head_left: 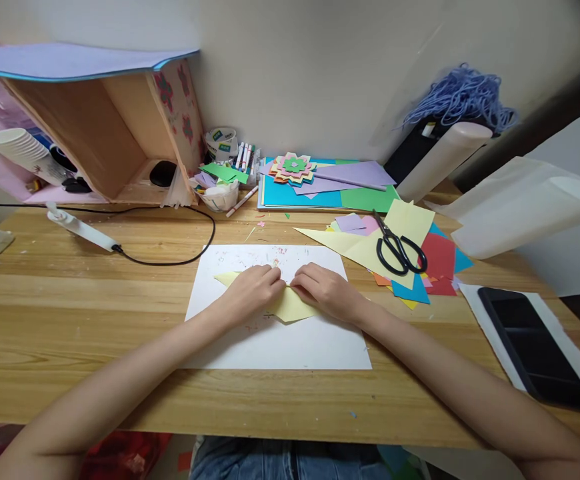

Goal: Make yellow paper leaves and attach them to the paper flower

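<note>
A pale yellow piece of paper [294, 308] lies over a white sheet [270, 350], partly hidden under my hands. My left hand [257, 288] has its fingers closed on the paper's upper edge, and one pointed corner shows to the left of it. Close beside it, my right hand [325, 291] pinches the same edge a little to the right. Small coloured marks dot the white sheet above and below the paper.
Black-handled scissors [401, 252] rest on coloured paper scraps [437, 257] to the right. A phone [535, 347] lies at the far right. Behind are a layered paper flower [294, 167], a cup of scraps [220, 197] and an open box [115, 127]. A black cable [170, 264] loops at left.
</note>
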Demonstrator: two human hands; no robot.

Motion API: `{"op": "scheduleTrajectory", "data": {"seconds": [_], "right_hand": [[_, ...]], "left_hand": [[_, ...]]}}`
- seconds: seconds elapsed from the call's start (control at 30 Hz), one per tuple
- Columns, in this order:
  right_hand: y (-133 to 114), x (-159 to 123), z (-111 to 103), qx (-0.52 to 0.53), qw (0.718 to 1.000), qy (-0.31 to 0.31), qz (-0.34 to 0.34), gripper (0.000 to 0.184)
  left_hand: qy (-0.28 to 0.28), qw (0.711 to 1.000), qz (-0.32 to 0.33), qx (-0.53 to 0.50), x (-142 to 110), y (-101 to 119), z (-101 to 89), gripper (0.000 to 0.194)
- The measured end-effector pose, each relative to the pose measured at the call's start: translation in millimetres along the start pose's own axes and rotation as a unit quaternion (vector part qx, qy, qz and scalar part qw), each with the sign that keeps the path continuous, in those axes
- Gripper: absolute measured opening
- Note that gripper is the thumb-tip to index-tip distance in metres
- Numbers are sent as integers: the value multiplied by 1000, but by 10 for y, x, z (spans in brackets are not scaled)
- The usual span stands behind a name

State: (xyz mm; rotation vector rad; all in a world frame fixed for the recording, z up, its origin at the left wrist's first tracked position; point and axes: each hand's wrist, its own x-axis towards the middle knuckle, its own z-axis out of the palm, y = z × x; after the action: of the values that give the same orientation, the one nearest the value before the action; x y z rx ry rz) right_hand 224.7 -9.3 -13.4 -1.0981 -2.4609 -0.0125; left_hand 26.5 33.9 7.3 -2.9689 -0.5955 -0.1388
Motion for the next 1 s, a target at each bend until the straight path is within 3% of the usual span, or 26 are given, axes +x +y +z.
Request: {"op": "scheduleTrajectory", "data": {"seconds": [0.17,0.3,0.47,0.73,1.0], "right_hand": [[11,-35,1,-64,996,-5,-58,23],[-6,-33,-69,-88,992,-24,-87,25],[-25,-21,-127,-104,989,-44,-99,27],[-44,-33,-124,-105,989,-58,-82,26],[-28,-43,-87,-93,992,-37,-70,27]], "left_hand": [[59,992,53,100,-16,102,23,16],[53,988,51,134,-49,193,1,16],[27,986,15,167,-98,327,4,19],[50,964,-87,248,-136,535,51,31],[75,974,-101,187,-124,377,11,24]]}}
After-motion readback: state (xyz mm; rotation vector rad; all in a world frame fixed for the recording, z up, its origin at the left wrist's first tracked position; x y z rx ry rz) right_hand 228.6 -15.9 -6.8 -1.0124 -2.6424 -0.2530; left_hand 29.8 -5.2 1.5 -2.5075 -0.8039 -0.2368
